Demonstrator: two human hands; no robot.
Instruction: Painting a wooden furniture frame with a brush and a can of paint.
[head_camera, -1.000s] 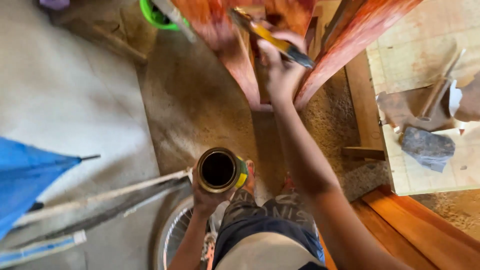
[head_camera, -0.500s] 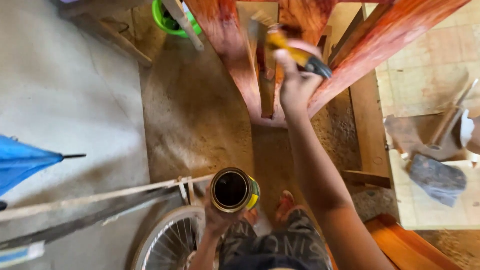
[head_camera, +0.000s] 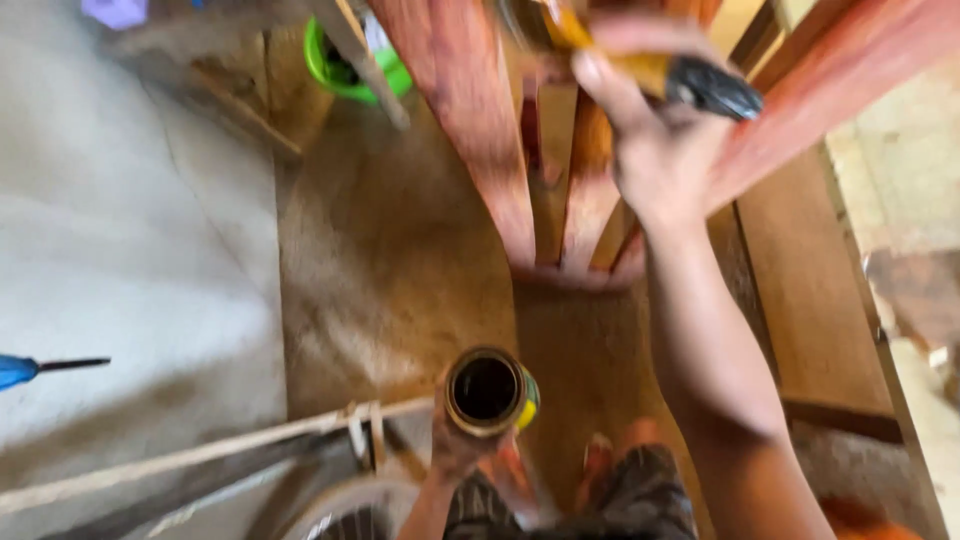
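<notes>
Brush sits in our right hand, clenched, raised at the reddish wooden legs. Left hand grips the open tin low by our knees. Legs look largely stained; lower rails appear paler, likely left.

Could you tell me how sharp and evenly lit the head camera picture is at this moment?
Head view: motion blur smears nearly everything, worst on the right hand with its brush and along the lower edge; the open can in the left hand is only a little softer. Daylight washes out the grey floor; straight boards bow near the edges.
</notes>
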